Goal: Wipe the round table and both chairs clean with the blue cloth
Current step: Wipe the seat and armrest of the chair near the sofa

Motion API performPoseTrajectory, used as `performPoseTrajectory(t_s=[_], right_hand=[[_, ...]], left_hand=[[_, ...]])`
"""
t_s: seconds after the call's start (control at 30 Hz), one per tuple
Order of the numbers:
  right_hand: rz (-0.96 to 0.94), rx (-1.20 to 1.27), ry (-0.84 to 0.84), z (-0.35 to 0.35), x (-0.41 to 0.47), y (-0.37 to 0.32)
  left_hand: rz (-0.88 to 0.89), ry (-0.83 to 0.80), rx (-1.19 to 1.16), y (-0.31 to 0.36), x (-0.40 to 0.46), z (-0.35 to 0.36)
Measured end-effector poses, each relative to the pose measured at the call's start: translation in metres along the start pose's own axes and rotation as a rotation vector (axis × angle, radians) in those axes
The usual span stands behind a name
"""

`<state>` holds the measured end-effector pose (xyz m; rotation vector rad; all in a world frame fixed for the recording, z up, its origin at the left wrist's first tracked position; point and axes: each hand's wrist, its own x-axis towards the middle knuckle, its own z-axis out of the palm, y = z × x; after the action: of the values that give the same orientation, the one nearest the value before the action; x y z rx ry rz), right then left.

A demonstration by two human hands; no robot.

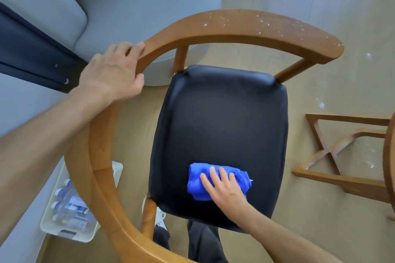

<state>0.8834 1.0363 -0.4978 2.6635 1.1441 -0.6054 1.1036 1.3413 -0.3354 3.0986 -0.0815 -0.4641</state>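
A wooden chair with a curved backrest rail (pixel 235 25) and a black padded seat (pixel 220 126) stands below me. White specks dot the far right stretch of the rail. My left hand (pixel 111 72) grips the rail on its left side, fingers curled over the top and thumb underneath. The bunched blue cloth (pixel 201 181) lies on the near part of the seat. My right hand (pixel 224 186) presses down on the cloth with straight, spread fingers. The round table's wooden edge (pixel 390 168) shows at the right border, with its crossed base (pixel 333 156) on the floor.
A grey sofa (pixel 128 17) with dark blue cushions fills the upper left, close behind the chair. A white basket (pixel 70 232) of plastic bottles sits on the floor at lower left. White crumbs are scattered on the wooden floor (pixel 320 100) to the right. My legs show under the seat.
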Motion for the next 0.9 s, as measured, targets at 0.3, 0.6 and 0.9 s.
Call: performPoseTrajectory(t_s=[0.3,0.6,0.9], right_hand=[[-0.247,0.062,0.117,-0.052,0.064,-0.021],[-0.741,-0.23,-0.032,0.008,-0.017,-0.024],[-0.204,0.002,-0.327,0.017,-0.129,0.165]], left_hand=[[0.008,0.014,-0.002,-0.002,0.001,0.004],[-0.003,-0.004,-0.005,-0.003,0.003,0.002],[0.021,0.026,-0.004,-0.006,0.004,0.007]])
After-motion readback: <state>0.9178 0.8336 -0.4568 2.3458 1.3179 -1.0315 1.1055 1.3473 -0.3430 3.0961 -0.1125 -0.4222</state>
